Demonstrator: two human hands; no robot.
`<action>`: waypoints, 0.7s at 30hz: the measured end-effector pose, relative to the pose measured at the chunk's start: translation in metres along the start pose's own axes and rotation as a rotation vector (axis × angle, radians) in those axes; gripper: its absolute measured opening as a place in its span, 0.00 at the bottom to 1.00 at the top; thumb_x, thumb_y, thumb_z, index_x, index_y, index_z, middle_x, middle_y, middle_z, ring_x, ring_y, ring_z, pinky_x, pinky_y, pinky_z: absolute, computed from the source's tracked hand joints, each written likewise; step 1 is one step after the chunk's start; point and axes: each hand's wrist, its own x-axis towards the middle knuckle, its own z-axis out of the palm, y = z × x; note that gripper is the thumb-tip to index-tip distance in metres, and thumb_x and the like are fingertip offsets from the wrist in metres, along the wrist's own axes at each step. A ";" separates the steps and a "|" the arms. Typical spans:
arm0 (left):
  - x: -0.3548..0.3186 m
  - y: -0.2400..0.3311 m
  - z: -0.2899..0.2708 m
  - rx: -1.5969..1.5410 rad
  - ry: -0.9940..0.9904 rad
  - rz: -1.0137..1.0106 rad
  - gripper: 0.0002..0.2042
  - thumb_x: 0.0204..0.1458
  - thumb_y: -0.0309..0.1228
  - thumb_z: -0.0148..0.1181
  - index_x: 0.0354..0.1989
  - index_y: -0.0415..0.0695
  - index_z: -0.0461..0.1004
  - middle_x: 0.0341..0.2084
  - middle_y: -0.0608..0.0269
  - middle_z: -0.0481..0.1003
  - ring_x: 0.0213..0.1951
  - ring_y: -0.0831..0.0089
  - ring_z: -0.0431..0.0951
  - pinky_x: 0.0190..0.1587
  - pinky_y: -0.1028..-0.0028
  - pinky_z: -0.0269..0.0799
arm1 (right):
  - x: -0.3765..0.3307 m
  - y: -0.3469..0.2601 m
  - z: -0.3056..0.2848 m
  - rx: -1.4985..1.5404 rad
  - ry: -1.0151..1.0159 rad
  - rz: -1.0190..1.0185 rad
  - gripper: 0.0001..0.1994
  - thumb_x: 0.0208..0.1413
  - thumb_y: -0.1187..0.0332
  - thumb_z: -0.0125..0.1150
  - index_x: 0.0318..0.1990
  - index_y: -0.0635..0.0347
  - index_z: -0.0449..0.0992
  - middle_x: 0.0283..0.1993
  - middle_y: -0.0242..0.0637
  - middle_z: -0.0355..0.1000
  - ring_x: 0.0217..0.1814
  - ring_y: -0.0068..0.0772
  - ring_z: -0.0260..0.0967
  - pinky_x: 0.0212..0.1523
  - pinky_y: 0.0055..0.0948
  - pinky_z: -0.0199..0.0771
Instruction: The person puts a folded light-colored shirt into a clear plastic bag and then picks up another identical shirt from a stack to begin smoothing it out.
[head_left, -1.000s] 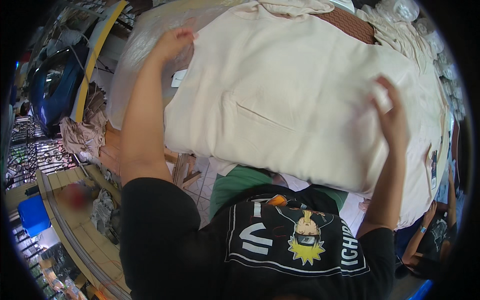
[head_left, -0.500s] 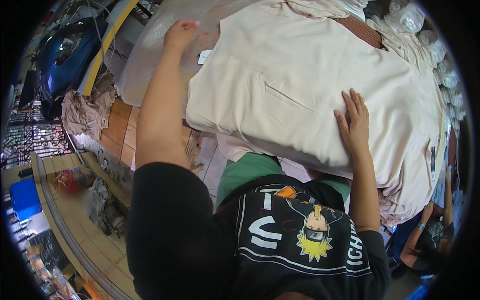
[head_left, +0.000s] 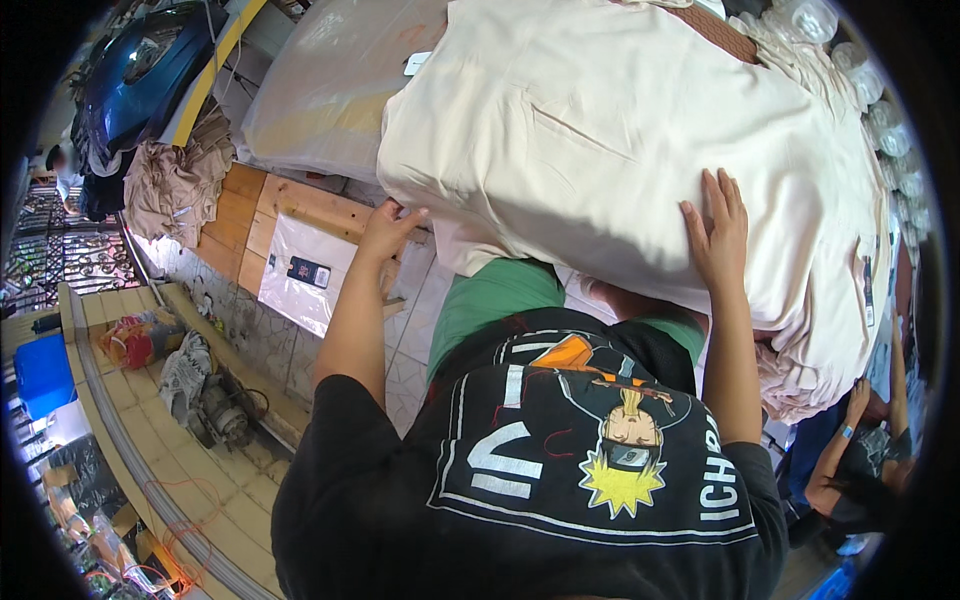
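Our right hand (head_left: 716, 232) lies flat, fingers spread, on the folded cream cotton garment (head_left: 600, 150), prob. to pin the stack. Left hand (head_left: 388, 228) pinches its edge at 9 o'clock. Garment sits at 12 on the tabletop (head_left: 300, 205), w/ clear plastic sheet (head_left: 330, 90) alongside; tiled floor (head_left: 405, 330) below.
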 end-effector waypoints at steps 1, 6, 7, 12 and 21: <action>0.002 0.001 -0.004 -0.008 -0.026 -0.063 0.19 0.50 0.36 0.60 0.47 0.38 0.68 0.41 0.63 0.73 0.42 0.76 0.72 0.47 0.76 0.66 | 0.000 0.000 0.001 0.003 0.010 -0.007 0.25 0.53 0.55 0.55 0.56 0.58 0.65 0.61 0.50 0.58 0.65 0.52 0.50 0.62 0.43 0.48; -0.031 0.071 -0.035 -0.467 0.091 0.128 0.14 0.54 0.35 0.55 0.45 0.41 0.69 0.38 0.65 0.74 0.41 0.78 0.73 0.45 0.77 0.68 | -0.003 0.004 0.003 0.005 0.032 -0.007 0.24 0.53 0.55 0.54 0.55 0.58 0.66 0.61 0.49 0.58 0.64 0.50 0.51 0.62 0.42 0.48; -0.033 0.076 -0.041 -0.515 0.100 0.181 0.13 0.55 0.35 0.54 0.44 0.42 0.70 0.38 0.65 0.74 0.40 0.79 0.73 0.44 0.77 0.69 | -0.003 0.003 0.003 0.000 0.030 0.003 0.24 0.53 0.55 0.54 0.55 0.58 0.66 0.61 0.49 0.58 0.64 0.50 0.52 0.62 0.42 0.48; -0.030 0.033 -0.052 -0.100 0.009 -0.081 0.11 0.57 0.36 0.50 0.42 0.43 0.71 0.35 0.68 0.75 0.35 0.81 0.74 0.38 0.80 0.69 | -0.003 0.002 0.003 -0.008 0.015 0.022 0.24 0.53 0.56 0.54 0.55 0.58 0.66 0.60 0.49 0.59 0.64 0.49 0.52 0.62 0.42 0.48; -0.007 0.090 -0.032 0.556 0.587 0.160 0.16 0.50 0.43 0.55 0.31 0.40 0.75 0.25 0.55 0.76 0.32 0.61 0.76 0.37 0.67 0.69 | -0.006 0.005 0.005 -0.023 0.030 0.019 0.24 0.53 0.56 0.54 0.55 0.57 0.67 0.60 0.48 0.59 0.64 0.49 0.52 0.62 0.42 0.48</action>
